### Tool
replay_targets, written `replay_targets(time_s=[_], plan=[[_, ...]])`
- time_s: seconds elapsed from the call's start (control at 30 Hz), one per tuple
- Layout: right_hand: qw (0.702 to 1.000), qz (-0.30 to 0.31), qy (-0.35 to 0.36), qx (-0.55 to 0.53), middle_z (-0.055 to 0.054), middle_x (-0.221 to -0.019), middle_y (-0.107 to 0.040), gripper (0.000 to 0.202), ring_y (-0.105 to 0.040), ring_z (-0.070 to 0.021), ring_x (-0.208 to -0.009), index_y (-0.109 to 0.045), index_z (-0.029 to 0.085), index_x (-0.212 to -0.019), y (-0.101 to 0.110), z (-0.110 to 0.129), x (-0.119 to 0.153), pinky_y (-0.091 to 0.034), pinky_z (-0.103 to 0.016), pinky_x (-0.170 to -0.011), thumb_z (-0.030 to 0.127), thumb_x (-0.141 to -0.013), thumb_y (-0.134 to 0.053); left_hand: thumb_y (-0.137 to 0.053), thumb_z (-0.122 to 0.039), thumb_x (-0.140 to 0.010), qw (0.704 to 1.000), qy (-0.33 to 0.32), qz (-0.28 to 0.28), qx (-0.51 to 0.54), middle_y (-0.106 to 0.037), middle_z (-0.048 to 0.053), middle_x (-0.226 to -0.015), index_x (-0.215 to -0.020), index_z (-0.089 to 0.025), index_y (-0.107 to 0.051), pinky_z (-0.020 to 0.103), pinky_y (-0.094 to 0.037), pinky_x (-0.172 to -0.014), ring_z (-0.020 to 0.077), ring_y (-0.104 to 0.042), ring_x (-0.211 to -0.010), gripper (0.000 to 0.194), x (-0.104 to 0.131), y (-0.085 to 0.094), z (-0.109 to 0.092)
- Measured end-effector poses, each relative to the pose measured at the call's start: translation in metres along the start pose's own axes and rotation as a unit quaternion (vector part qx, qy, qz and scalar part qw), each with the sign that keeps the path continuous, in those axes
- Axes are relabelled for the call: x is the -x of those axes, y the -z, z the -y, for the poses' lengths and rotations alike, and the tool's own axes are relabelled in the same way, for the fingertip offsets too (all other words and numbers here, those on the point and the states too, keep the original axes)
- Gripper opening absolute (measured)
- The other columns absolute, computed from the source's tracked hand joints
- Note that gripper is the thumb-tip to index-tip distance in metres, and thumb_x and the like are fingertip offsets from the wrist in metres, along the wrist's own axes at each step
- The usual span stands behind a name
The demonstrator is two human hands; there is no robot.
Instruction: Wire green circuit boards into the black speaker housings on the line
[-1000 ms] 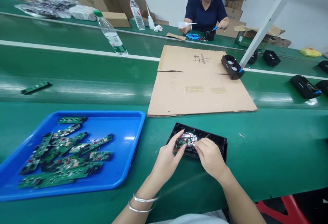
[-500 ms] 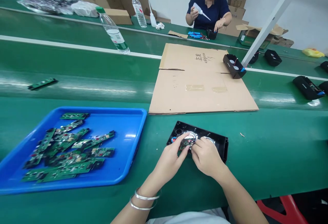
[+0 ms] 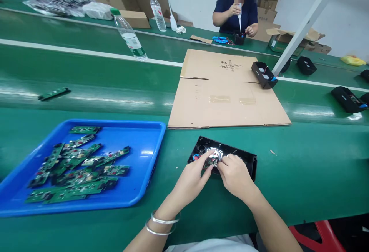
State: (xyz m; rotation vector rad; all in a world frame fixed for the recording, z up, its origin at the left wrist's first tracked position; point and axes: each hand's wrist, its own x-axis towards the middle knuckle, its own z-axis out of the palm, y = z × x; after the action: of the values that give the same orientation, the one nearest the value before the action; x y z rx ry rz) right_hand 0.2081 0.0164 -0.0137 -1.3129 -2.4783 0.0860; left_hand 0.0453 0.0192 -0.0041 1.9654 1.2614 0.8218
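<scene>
A black housing (image 3: 245, 155) with round silver speakers lies on the green table in front of me. Over its left half, my left hand (image 3: 196, 171) grips a small green circuit board (image 3: 211, 161) between thumb and fingers. My right hand (image 3: 235, 173) touches the board's right end, its fingers pinched together; what they hold, if anything, is too small to make out. Part of the housing is hidden under both hands.
A blue tray (image 3: 150, 159) of several circuit boards stands at left. Beyond the housing lies flat cardboard (image 3: 225, 109), with an open black case (image 3: 263, 75) on its right edge. Bottles stand further back. Across the table sits a person (image 3: 235, 11).
My right hand has shifted slightly right, still beside the board. The person across has tipped the white bottle upright, nozzle down, over a black case. The loose board on the belt has moved slightly right.
</scene>
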Motion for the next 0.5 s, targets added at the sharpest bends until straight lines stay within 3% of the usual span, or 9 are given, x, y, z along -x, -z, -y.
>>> replay_targets(time_s=[0.13, 0.5], plan=[[1.0, -0.004, -0.016, -0.013, -0.003, -0.07, -0.061, 0.02, -0.052, -0.0163, -0.067, -0.062, 0.016, -0.074, -0.008, -0.002, 0.001, -0.034, -0.029, -0.06, 0.012, -0.088, -0.048, -0.037, -0.016, -0.088, 0.998, -0.05, -0.008, -0.034, -0.067, 0.009, -0.111, -0.117, -0.018, -0.048, 0.034, -0.053, -0.082, 0.0213, -0.065, -0.099, 0.032, 0.0, -0.002, 0.0], [0.992, 0.006, -0.106, -0.064, 0.0, -0.066, -0.066, 0.017, -0.061, -0.0136, -0.061, -0.066, 0.019, -0.07, -0.011, -0.007, -0.001, -0.041, -0.024, -0.057, 0.024, -0.085, -0.06, -0.038, -0.018, -0.087, 0.999, -0.043, -0.006, -0.011, -0.07, 0.007, -0.1, -0.105, -0.019, -0.055, 0.034, -0.053, -0.081, 0.0199, -0.066, -0.092, 0.024, 0.005, -0.005, 0.006]])
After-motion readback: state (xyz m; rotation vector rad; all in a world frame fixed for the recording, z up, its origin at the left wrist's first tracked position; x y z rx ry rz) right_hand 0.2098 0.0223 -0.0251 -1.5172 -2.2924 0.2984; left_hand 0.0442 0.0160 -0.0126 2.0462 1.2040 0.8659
